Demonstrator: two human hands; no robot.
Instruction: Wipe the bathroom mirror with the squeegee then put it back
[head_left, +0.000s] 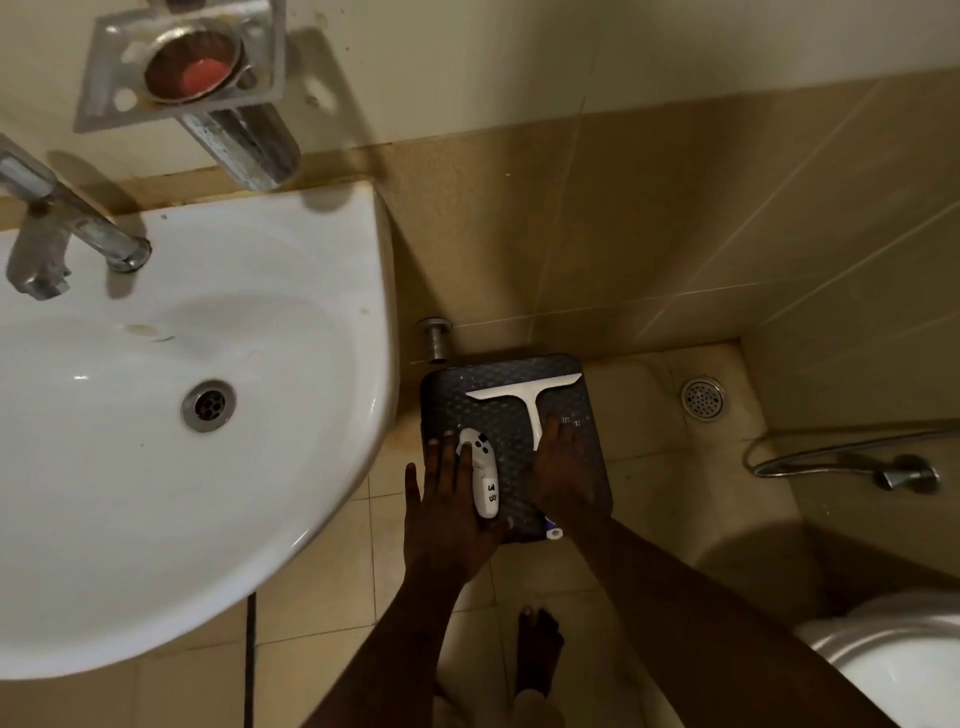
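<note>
Squeegee (525, 402): flat on dark stool (592, 467) beside sink (311, 312), blade toward wall, handle toward person for easy reach. Right hand (563, 467): fingers straight, at handle end, not gripping. Left hand (447, 512): flat, fingers spread, against white controller (480, 480).

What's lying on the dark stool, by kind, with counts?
On the dark stool:
Squeegee: 1
White controller marked 38: 1
Small white-and-purple item at the front edge, kind unclear: 1
Total: 3
Left hand touches the controller; right hand lies flat by the squeegee handle.
</note>
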